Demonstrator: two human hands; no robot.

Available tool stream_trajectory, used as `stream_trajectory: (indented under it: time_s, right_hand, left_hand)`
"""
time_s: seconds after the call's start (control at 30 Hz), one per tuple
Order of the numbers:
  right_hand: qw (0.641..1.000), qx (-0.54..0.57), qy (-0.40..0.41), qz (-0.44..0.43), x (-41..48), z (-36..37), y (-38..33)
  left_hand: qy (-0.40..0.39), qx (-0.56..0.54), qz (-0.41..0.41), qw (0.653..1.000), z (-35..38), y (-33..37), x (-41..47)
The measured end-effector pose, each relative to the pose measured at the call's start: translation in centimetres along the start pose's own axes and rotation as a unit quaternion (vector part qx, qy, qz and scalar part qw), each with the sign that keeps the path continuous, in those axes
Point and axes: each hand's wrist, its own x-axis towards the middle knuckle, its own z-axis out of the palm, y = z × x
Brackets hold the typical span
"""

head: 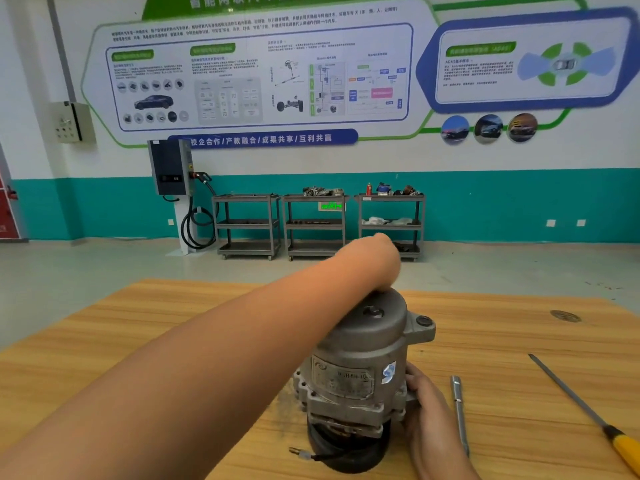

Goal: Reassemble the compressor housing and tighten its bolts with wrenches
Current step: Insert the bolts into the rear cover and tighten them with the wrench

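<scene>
Grey cast-metal compressor housing [360,341] stands upright near the middle of a light wooden tabletop [156,334], domed cap on top, black round pulley [343,452] at the bottom, touching the wood.

Left hand [382,263] reaches across and comes down on the far top edge of the cap. Wrist is bent and the fingers are hidden behind the dome, so cannot tell whether it grips, presses or turns something there. Right hand [427,407] grasps the lower right side of the body, fingers curled against the flange, steadying it. Neither hand shows a wrench.

Progress, as a judgement: cap looks seated on the body, seam closed on the near side. One dark bolt [423,320] sits in the right mounting ear, and a hex fitting [373,311] shows in the cap's centre. Whether either is tight cannot be told. Far-side bolts are hidden by the arm. So assembly looks mostly done; wrench tightening seems still to do.

Slim silver metal bar [459,407] lies just beside the right hand, type unclear, maybe a socket tool. Long thin steel tool with a yellow handle [575,400] lies well apart to the right. Grey metal carts [315,225] stand along the far wall.
</scene>
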Motion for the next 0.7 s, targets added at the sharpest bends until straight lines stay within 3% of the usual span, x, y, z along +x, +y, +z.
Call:
stream_trajectory:
  time_s: [0.1,0.17,0.33,0.47,0.57,0.7]
  right_hand:
    - [1.000,0.005,0.001,0.020,0.0,0.2,-0.6]
    - [0.999,0.014,0.017,0.035,0.1,0.0,-0.5]
    - [0.997,-0.007,0.002,-0.079,0.6,-1.3,1.9]
    - [0.986,-0.088,-0.005,-0.142,1.1,-1.0,2.4]
    - [0.990,-0.058,-0.027,-0.122,1.5,-1.2,2.6]
    - [0.993,-0.004,-0.057,-0.105,1.6,-1.9,2.7]
  left_hand:
    - [0.044,-0.048,0.033,0.997,0.4,2.2,-1.6]
    - [0.067,-0.046,0.098,0.992,1.0,3.7,-3.5]
    - [0.240,-0.075,0.186,0.950,3.2,4.2,-8.5]
    - [0.375,-0.153,0.257,0.877,5.2,2.0,-11.6]
    - [0.430,-0.251,0.290,0.817,7.0,-0.5,-13.4]
    - [0.459,-0.424,0.261,0.736,8.2,-3.3,-14.9]
